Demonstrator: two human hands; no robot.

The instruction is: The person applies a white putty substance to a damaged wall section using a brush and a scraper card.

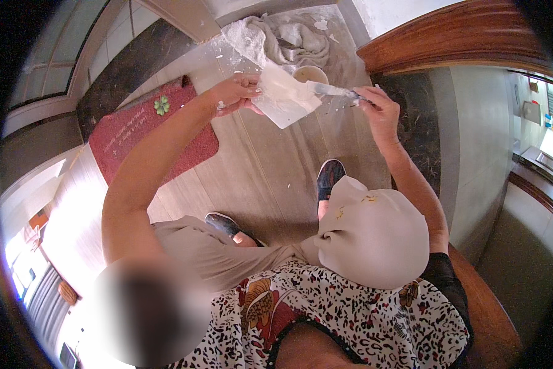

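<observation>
My left hand [238, 93] is closed on the left edge of a flat white board [287, 115], held out over the floor. White paste, like putty, is smeared across the board's top. My right hand [382, 113] grips the handle of a putty knife [333, 90]. Its blade, coated in white, points left and meets the board's right side. Just beyond the board a pale round tub [314, 74] shows in part; the board and the knife hide its lower portion. White smudges mark my left fingers.
A crumpled, powder-dusted sack [288, 38] lies at the far wall, with white crumbs around it. At left is a red doormat [165, 132] with a green clover. Dark wooden trim [448, 40] juts in at right. My shoes [331, 176] stand on the plank floor.
</observation>
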